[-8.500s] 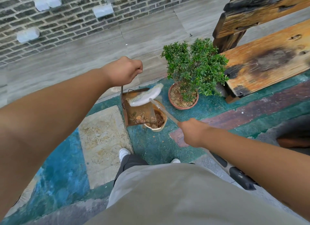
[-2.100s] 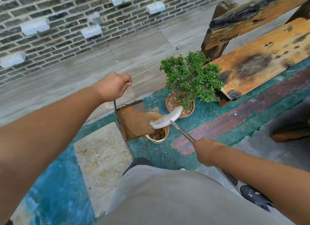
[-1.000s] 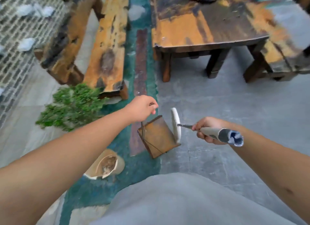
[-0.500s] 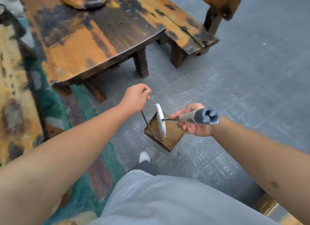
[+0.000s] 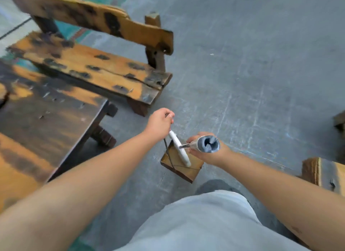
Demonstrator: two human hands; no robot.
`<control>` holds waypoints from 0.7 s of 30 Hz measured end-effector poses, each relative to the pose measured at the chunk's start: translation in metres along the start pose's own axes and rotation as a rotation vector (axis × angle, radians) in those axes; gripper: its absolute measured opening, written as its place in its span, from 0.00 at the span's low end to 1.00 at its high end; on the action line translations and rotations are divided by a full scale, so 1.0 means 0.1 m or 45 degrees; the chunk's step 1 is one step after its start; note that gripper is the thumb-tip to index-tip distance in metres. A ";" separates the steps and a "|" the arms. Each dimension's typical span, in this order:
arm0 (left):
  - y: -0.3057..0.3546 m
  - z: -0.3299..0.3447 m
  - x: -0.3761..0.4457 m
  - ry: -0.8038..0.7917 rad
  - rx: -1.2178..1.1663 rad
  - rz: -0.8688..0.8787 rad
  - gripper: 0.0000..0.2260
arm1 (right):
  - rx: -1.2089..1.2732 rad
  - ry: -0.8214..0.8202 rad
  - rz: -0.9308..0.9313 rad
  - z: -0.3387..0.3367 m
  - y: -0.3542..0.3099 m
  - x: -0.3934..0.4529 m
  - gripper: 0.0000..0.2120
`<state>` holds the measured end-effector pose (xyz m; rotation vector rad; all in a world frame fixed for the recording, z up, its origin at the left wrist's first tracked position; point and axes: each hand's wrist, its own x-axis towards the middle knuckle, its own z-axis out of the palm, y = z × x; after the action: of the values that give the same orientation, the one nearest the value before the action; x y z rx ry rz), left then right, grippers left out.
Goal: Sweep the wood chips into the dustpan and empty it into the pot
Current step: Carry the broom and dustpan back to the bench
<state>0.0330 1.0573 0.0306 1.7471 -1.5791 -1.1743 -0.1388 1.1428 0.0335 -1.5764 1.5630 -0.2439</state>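
My left hand point(image 5: 160, 124) is closed around the thin metal handle of a rusty brown dustpan point(image 5: 182, 164), which hangs just above the grey floor. No wood chips show in the pan. My right hand point(image 5: 207, 153) grips the handle of a brush, its grey hollow end pointing at the camera. The white brush head point(image 5: 179, 150) stands on edge over the dustpan, between my two hands. Neither the pot nor any wood chips are in view.
A weathered wooden bench point(image 5: 97, 67) with a backrest stands at the upper left. A dark wooden table point(image 5: 43, 118) fills the left side. Another piece of wooden furniture point(image 5: 324, 173) pokes in at the right edge. Grey concrete floor point(image 5: 261, 63) stretches ahead.
The view has swung away from the pot and plant, past the table, to a bench and open floor. Both hands kept their hold, and the brush head stayed over the dustpan.
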 end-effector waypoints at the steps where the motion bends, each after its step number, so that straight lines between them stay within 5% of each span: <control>1: 0.10 0.01 0.23 -0.026 0.058 0.035 0.08 | 0.069 0.065 0.019 -0.11 0.00 0.16 0.15; 10: 0.84 0.30 2.43 -0.213 0.214 0.030 0.09 | -0.118 0.158 -0.164 -1.53 0.36 2.03 0.11; 17: 1.42 0.33 3.76 -0.235 0.345 0.089 0.08 | -0.088 0.127 -0.097 -2.55 0.21 3.07 0.15; 21: 1.66 0.30 4.62 -0.207 0.546 0.235 0.09 | -0.136 0.191 -0.065 -2.97 0.25 3.77 0.07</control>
<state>-0.1020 0.5845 0.0313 1.7395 -2.1669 -0.9579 -0.2861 0.6856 0.0325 -1.7162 1.6761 -0.3176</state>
